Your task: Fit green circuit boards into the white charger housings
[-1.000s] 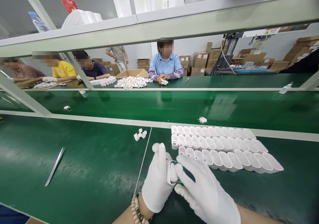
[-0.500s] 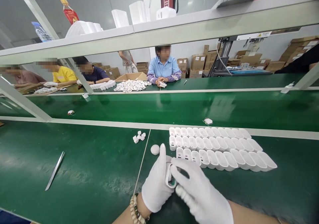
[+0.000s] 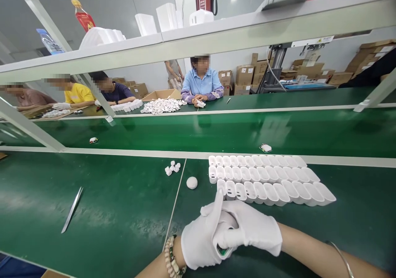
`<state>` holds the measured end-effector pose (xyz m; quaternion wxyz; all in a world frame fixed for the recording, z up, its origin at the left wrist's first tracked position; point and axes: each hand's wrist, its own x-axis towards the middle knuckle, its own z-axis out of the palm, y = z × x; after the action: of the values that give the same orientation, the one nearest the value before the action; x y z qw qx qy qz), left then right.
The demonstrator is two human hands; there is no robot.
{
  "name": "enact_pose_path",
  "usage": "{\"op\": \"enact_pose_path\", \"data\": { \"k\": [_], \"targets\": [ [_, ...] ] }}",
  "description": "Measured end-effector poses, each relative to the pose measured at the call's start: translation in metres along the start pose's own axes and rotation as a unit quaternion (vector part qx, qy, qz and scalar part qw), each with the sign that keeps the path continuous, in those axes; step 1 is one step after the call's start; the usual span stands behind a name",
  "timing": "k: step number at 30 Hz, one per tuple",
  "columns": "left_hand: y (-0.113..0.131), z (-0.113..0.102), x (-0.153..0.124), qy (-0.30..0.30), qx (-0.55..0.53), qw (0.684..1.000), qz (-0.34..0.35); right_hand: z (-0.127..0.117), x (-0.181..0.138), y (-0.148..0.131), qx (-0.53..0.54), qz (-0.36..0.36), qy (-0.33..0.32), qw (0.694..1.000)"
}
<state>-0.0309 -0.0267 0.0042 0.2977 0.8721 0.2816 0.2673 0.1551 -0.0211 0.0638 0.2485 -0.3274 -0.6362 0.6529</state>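
Note:
My left hand (image 3: 202, 239), in a white glove, is wrapped round a white plastic housing (image 3: 228, 254) with a bit of green circuit board showing in its open end. My right hand (image 3: 252, 226), gloved too, closes over the same housing from the right, its thumb pressed at the opening. Most of the housing is hidden by the gloves. Just beyond the hands stand rows of white open-topped housings (image 3: 269, 191). A round white piece (image 3: 192, 182) lies to the left of these rows, near several small white cubes (image 3: 172, 168).
Metal tweezers (image 3: 72, 210) lie on the green table at left. Past a pale rail (image 3: 139, 152), a green belt (image 3: 185, 129) carries small boards, one at right (image 3: 265, 147). A shelf (image 3: 154, 43) crosses above. Co-workers sit opposite, one in a blue shirt (image 3: 201, 82).
My right hand has turned and closed over the housing, thumb now at its opening. Both hands have shifted slightly right and down. The small boards on the belt have moved right.

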Motion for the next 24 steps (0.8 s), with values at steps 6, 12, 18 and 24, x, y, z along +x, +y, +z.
{"op": "enact_pose_path", "data": {
  "k": [6,12,18,24],
  "targets": [
    [0.013,0.001,0.009,-0.013,-0.021,1.0,-0.017,0.002,-0.014,-0.005,0.185,0.054,-0.031,0.981],
    [0.051,-0.009,0.04,0.003,-0.14,0.99,0.015,-0.001,-0.031,-0.032,0.062,-0.046,0.012,0.997],
    [0.059,-0.002,0.059,0.028,-0.357,0.934,0.001,-0.023,-0.043,-0.043,-0.167,-0.067,0.08,0.98],
    [0.049,0.011,0.054,0.03,-0.301,0.951,-0.057,-0.043,-0.055,-0.05,-0.224,-0.056,0.074,0.97]
  ]
}}
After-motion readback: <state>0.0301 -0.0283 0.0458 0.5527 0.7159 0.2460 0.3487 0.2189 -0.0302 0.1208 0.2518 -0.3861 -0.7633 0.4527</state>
